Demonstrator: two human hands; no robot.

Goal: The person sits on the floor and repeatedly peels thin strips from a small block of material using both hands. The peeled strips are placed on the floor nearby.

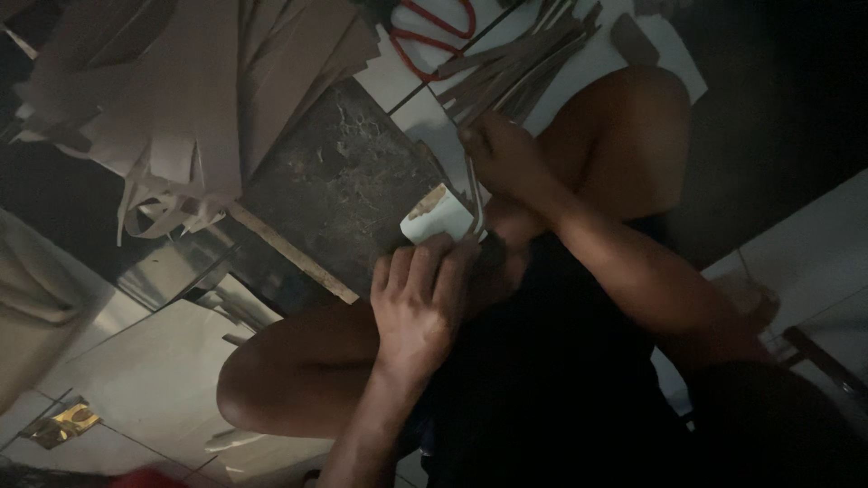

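White card, a small curled piece [435, 215], pinched at its near edge by the left hand [418, 303], fingers folded over and thumb tucked under. Lying just beyond that hand's fingertips, over the lap, between the two bare knees. Tilted, with its long side running from the left hand up toward the right hand [508, 161].

Right hand closed narrow around a thin pale strip [474, 197]. Strip hanging almost straight down from the grip, lower end meeting the right-hand edge of the card. Whether touching it or just beside it: cannot tell in the dim light. Left hand nearer to the card, already on it; right hand above it, joined to it only through the strip.

Hemmed in on both sides by the knees, with the dark clothing close behind. More room ahead: a dark mottled stone slab [339, 185] on the tiled floor [154, 370], bare in front of the card. Past the right hand, a loose bundle of like strips [523, 65], fanned out, long axis slanting away. Beside that, red-handled scissors [436, 29], well apart from either hand. Off beyond the slab, a heap of brown cardboard sheets [181, 90] with cut ends drooping. Far out by the left knee, a scrap of gold foil [59, 423].
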